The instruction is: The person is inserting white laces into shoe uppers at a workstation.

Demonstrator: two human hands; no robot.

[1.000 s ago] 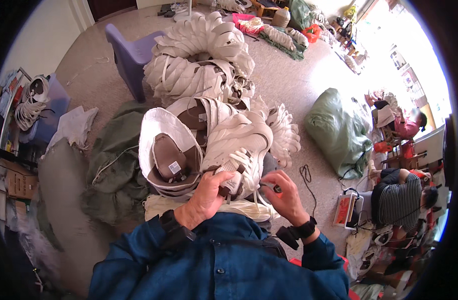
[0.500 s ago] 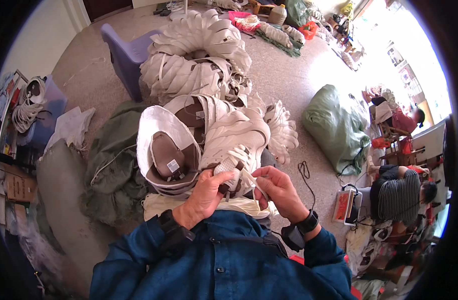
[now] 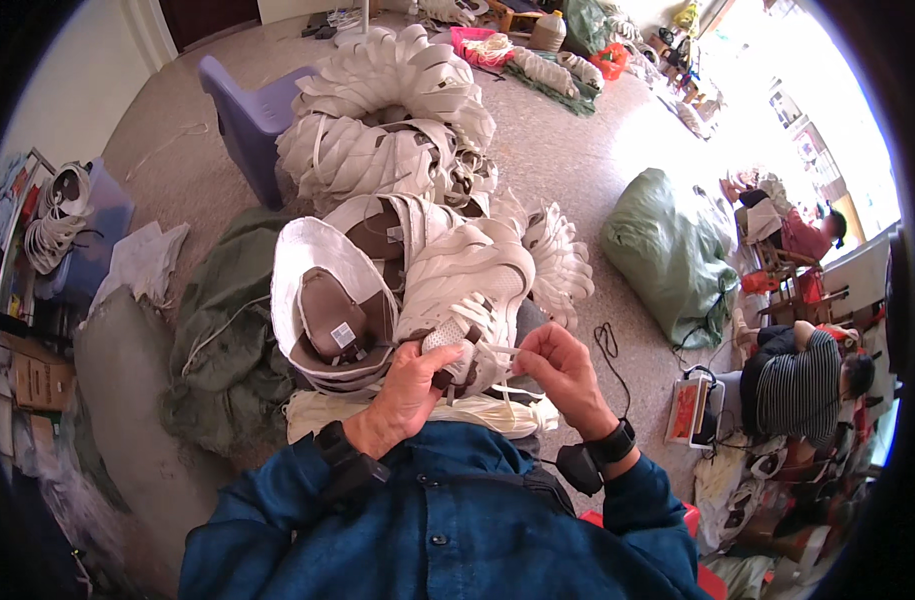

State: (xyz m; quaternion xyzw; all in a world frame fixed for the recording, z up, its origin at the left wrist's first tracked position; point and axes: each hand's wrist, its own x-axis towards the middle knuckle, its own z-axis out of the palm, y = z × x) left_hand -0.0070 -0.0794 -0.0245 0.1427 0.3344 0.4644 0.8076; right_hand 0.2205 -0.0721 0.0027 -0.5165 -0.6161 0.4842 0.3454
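A cream shoe upper (image 3: 469, 268) with wavy panels lies across my lap, its heel toward me. My left hand (image 3: 402, 398) is closed on it near the opening, the thumb pressing on the perforated tongue (image 3: 445, 336). Pinched between the fingertips of my right hand (image 3: 565, 382) is a pale shoelace (image 3: 501, 349), drawn out sideways from the eyelet edge. Just left of the upper sits a nested stack of uppers (image 3: 289, 262) with white edges and brown linings. A bundle of cream laces (image 3: 322, 412) lies under my hands, against my blue shirt.
Ahead, more uppers (image 3: 387, 90) are piled in rings beside a purple chair (image 3: 239, 115). A stuffed green sack (image 3: 667, 255) stands on the floor at right, with a black cord (image 3: 607, 342) nearer me. Dark green sacking (image 3: 232, 330) lies left. Two people sit working at far right.
My right hand has shifted slightly right and up, drawing the lace out straight between the upper and my fingertips. My left hand keeps its hold on the upper.
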